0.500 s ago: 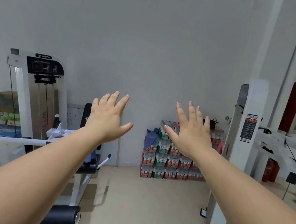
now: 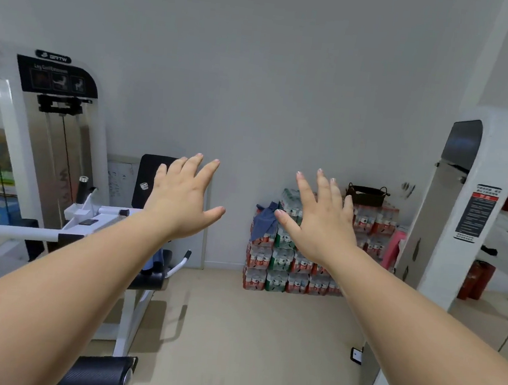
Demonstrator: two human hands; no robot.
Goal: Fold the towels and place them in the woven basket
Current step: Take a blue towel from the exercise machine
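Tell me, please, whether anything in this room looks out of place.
A blue cloth hangs crumpled over the stacked drink packs by the wall, and a dark basket sits atop that stack, odd spots for both.

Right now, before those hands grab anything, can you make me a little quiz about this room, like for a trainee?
1. True or false: the left hand and the right hand each hold a towel.
2. Where does the dark basket sit? A: on the floor. B: on top of the stacked bottle packs. C: on a chair.
3. Fill in: the cloth draped on the stack, on its left side as seen, is ___.
Key: 1 false, both hands are open and hold nothing; 2 B; 3 blue.
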